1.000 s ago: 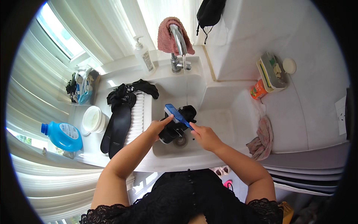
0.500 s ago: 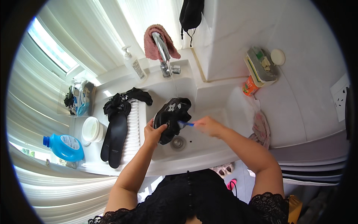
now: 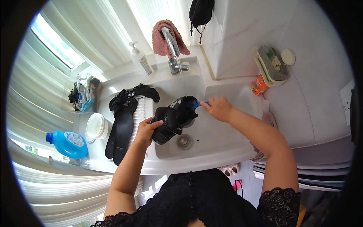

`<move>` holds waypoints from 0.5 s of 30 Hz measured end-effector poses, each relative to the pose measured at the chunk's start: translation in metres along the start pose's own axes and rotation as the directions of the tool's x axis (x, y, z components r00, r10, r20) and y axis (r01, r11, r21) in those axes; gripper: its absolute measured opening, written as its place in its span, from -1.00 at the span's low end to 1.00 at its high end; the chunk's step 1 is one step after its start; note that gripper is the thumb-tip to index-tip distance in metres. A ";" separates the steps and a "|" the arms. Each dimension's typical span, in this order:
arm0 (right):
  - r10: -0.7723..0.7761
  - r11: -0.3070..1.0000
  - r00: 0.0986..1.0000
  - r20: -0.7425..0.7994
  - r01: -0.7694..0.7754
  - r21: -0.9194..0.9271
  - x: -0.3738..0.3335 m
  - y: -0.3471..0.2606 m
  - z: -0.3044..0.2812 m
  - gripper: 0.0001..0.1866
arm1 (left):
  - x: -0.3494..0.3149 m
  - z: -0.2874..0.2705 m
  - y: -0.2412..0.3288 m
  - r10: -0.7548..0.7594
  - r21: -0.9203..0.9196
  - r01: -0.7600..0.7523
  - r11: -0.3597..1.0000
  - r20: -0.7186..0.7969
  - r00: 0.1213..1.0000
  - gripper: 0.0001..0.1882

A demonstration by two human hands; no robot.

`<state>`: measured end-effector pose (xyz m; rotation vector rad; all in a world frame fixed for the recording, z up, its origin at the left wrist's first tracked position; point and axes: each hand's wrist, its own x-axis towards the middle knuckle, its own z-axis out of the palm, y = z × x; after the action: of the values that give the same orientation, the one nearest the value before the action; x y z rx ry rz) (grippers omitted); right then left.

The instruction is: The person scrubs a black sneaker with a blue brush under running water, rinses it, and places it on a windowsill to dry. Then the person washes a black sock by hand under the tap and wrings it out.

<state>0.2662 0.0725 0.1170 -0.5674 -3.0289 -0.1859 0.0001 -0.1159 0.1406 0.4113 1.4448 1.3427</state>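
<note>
Scrubbing a black shoe (image 3: 174,118) over the sink (image 3: 211,142) w/ a blue brush (image 3: 196,103)

Left hand (image 3: 146,130) has its fingers wrapped round the near-left end of the shoe, holding it up over the basin just above the drain (image 3: 184,141). Right hand (image 3: 217,108) is clenched on the brush handle, bristles pressed on the far end of the shoe, right under the thin stream from the tap (image 3: 172,47). Pink cloth (image 3: 160,38) is draped over the tap, soap pump bottle (image 3: 140,60) just left of it. On the ribbed drainer to the left: black insoles (image 3: 120,134) w/ a bunched black cloth (image 3: 133,96) at the far end. Further left there's a white tub (image 3: 95,126) and a blue detergent bottle (image 3: 68,143) lying on its side. Right counter has a sponge holder (image 3: 269,65) and a small orange pot (image 3: 259,85).
</note>
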 end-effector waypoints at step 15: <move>0.299 -0.272 0.697 0.652 -0.592 0.758 -0.008 -0.093 -0.029 -0.68 | 0.016 0.001 -0.032 0.035 -0.085 -0.034 0.996 0.008 0.999 -0.62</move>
<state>0.2412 -0.0200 0.1353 -1.3996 -1.6865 2.0632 0.0074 -0.1125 0.1057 0.3883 1.3724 1.4230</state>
